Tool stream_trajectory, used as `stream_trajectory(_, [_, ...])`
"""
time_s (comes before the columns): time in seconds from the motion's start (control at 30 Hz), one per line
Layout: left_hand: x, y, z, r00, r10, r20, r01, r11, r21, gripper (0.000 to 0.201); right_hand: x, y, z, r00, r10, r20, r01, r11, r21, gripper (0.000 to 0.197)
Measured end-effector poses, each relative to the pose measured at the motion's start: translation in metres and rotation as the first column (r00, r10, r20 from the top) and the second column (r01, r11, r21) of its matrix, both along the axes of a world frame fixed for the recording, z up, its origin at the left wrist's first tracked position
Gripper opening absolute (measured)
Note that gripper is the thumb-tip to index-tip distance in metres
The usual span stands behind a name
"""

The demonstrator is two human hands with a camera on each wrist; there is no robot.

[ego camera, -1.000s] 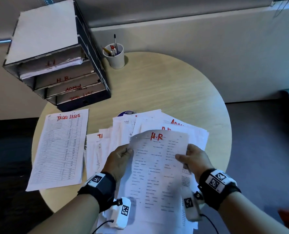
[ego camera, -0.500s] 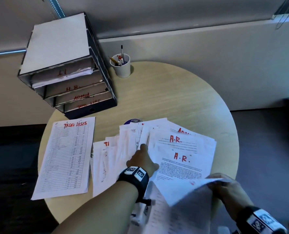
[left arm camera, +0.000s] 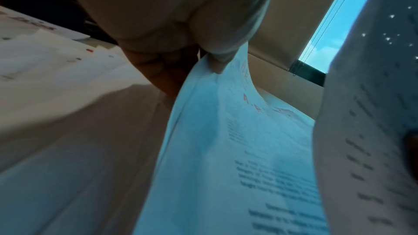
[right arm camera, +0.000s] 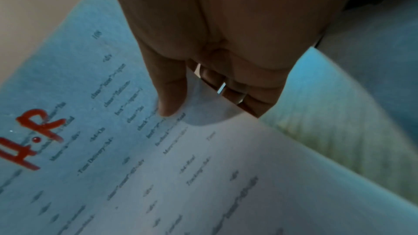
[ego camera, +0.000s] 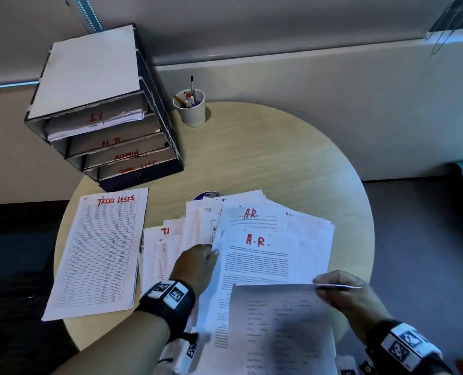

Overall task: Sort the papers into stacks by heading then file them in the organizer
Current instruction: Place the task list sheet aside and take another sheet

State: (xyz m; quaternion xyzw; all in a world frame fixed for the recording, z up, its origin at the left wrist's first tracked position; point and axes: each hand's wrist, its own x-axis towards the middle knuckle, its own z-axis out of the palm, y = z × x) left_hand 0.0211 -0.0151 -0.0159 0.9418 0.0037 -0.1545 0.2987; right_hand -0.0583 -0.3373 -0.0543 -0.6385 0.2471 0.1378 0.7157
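A: Right hand (ego camera: pixel 344 293) first. Thumb on top, fingers (right arm camera: pixel 237 92) curled beneath, pinching the upper right corner of the H.R. sheet (ego camera: pixel 282 328), which is lifted clear at 5 o'clock. Heading reads only in the right wrist view.

B: Left hand (ego camera: pixel 198 266)?

A: Centre of the counter (ego camera: pixel 265 158). Thumb and fingers nip the left edge of the top A.R. sheet (ego camera: pixel 263 255); that edge is curling up off the mixed pile (ego camera: pixel 198 226).

B: Outward from there?

A: A second A.R. page shows just beyond, at 12 from the hand. Pile fans toward 1 o'clock. Task Lists sheet (ego camera: pixel 100 250) lies flat and alone at 9 o'clock. Organizer (ego camera: pixel 103 117) at 11 o'clock, slots labelled in red; H.R., ADMIN legible, the top and bottom ones less so. Pen cup (ego camera: pixel 191 109) beside it at 12.

B: Step?

A: Sorting, early, I judge. Only one stack started; no filing yet.

B: Next move?

A: Probably the H.R. sheet needs a bare patch of its own, perhaps toward 2 o'clock. The left pinch should take a single page, not two. Paper is limp, so support it as it travels.
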Motion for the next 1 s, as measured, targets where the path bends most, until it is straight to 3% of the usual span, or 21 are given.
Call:
stream_trajectory(0.07, [-0.006, 0.006, 0.001, 0.995, 0.071, 0.070, -0.064, 0.993, -0.100, 0.033, 0.006, 0.003, 0.000, 1.000, -0.007, 0.022, 0.007, 1.000, 0.013, 0.013])
stream_trajectory(0.13, [-0.010, 0.011, 0.001, 0.975, 0.201, 0.097, -0.177, 0.962, -0.208, 0.023, 0.016, 0.007, -0.001, 0.998, 0.006, 0.062, -0.006, 1.000, 0.003, 0.025])
stream_trajectory(0.27, [-0.009, 0.015, 0.010, 0.890, 0.441, -0.112, -0.432, 0.742, -0.512, 0.008, 0.037, 0.015, -0.002, 0.993, 0.065, 0.096, -0.064, 0.998, -0.010, 0.020])
stream_trajectory(0.33, [-0.008, 0.014, 0.019, 0.873, 0.439, -0.214, -0.476, 0.665, -0.576, 0.009, 0.045, 0.025, 0.001, 0.987, 0.112, 0.115, -0.115, 0.993, 0.013, 0.017])
stream_trajectory(0.37, [-0.007, 0.013, 0.022, 0.869, 0.433, -0.238, -0.485, 0.654, -0.581, 0.008, 0.048, 0.031, 0.002, 0.988, 0.113, 0.106, -0.117, 0.993, 0.032, 0.024])
stream_trajectory(0.43, [-0.004, 0.015, 0.023, 0.866, 0.421, -0.269, -0.495, 0.651, -0.575, 0.008, 0.053, 0.039, 0.006, 0.994, 0.064, 0.091, -0.067, 0.997, 0.028, 0.017])
stream_trajectory(0.57, [-0.005, 0.021, 0.013, 0.856, 0.430, -0.288, -0.512, 0.622, -0.592, 0.016, 0.050, 0.029, 0.001, 0.990, 0.006, 0.138, 0.016, 0.987, -0.159, 0.011])
stream_trajectory(0.67, [-0.011, 0.018, 0.006, 0.885, 0.374, -0.276, -0.465, 0.695, -0.549, 0.021, 0.031, 0.007, 0.011, 0.981, -0.038, 0.190, 0.075, 0.978, -0.192, 0.025])
stream_trajectory(0.77, [-0.023, 0.001, 0.005, 0.934, 0.168, -0.316, -0.333, 0.729, -0.598, 0.030, 0.009, -0.011, 0.023, 0.975, -0.025, 0.219, 0.031, 0.999, -0.025, 0.017])
stream_trajectory(0.9, [-0.040, -0.033, 0.005, 0.936, -0.096, -0.339, -0.150, 0.762, -0.630, 0.037, -0.008, -0.020, 0.009, 0.980, -0.186, 0.073, 0.171, 0.970, 0.174, 0.071])
stream_trajectory(0.93, [-0.042, -0.040, 0.004, 0.931, -0.139, -0.338, -0.117, 0.762, -0.637, 0.032, -0.011, -0.019, 0.008, 0.979, -0.198, 0.049, 0.185, 0.963, 0.194, 0.073])
stream_trajectory(1.0, [-0.042, -0.048, 0.001, 0.911, -0.184, -0.370, -0.123, 0.734, -0.668, 0.019, -0.018, -0.020, 0.014, 0.980, -0.198, -0.005, 0.194, 0.952, 0.236, 0.054])
